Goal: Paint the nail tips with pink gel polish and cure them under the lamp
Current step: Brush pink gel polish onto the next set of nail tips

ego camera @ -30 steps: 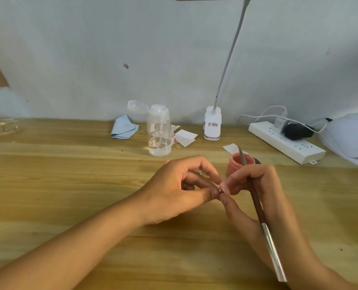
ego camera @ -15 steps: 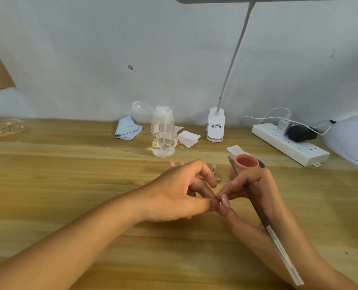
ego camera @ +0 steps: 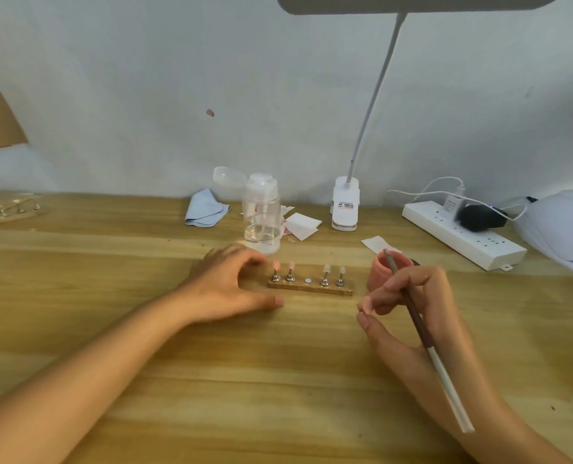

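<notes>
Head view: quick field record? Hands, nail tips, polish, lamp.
holder: wooden strip, four stands, middle disc bare
nail tips: left two pink, right two pale
left hand: spread around holder's left end; contact unclear
right hand: grips brush, bristles up near pink jar
cure lamp: far right, beside power strip

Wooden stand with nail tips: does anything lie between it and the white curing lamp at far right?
The pink polish jar sits just right of the stand, and the power strip lies before the curing lamp. The right hand with the brush hovers there.
</notes>
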Demonstrator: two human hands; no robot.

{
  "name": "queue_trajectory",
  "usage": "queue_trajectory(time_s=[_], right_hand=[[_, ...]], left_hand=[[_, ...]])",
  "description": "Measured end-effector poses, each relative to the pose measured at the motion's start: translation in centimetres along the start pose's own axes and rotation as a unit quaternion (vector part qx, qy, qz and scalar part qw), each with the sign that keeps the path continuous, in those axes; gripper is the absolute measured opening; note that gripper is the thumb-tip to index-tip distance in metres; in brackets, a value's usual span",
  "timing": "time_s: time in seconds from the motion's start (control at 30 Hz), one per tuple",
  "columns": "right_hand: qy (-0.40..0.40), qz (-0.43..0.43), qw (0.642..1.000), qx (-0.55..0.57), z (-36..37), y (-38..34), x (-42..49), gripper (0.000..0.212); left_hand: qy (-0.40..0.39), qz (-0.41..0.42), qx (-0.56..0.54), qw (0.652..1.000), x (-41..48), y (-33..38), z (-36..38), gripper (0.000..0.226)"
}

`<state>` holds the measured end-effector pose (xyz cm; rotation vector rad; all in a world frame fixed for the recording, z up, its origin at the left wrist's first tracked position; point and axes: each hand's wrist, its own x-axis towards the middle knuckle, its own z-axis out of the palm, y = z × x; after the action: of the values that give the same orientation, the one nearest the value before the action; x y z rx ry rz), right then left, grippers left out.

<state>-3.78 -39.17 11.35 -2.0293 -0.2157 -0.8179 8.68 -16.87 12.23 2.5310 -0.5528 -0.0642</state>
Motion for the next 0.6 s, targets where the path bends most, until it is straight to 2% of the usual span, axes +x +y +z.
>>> queue_trajectory(time_s=[0.03,0.17,0.3,0.37,0.47,0.57,0.6], right_hand=[[-0.009,0.007,1.0,-0.002,0.0,0.0,0.2,0.06],[-0.048,0.084,0.994,0.054,-0.3,-0.6,0.9,0.035],[-0.041,0.101,0.992,0.061,-0.3,-1.0,1.1,0.034],[-0.035,0.074,0.996,0.043,-0.1,-0.8,0.7,0.037],[0.018,-0.029,0.999,0.009,0.1,-0.9,-0.4,0.053],[0.051,-0.115,0.992,-0.013,-0.1,-0.3,-0.4,0.053],[0.043,-0.101,0.994,0.008,-0.3,0.2,0.0,0.048]], left_hand=[[0.004,0.015,0.015,1.0,0.0,0.2,0.5,0.062],[0.01,0.033,-0.068,0.997,0.1,0.7,1.2,0.057],[0.017,0.092,-0.109,0.99,-0.4,0.6,1.7,0.024],[0.057,0.138,-0.096,0.984,-0.7,0.8,1.8,0.022],[0.129,0.236,-0.051,0.962,-1.5,1.7,1.9,0.021],[0.149,0.28,-0.026,0.948,-2.4,3.3,2.5,0.016],[0.15,0.29,-0.024,0.945,-2.7,3.7,2.7,0.016]])
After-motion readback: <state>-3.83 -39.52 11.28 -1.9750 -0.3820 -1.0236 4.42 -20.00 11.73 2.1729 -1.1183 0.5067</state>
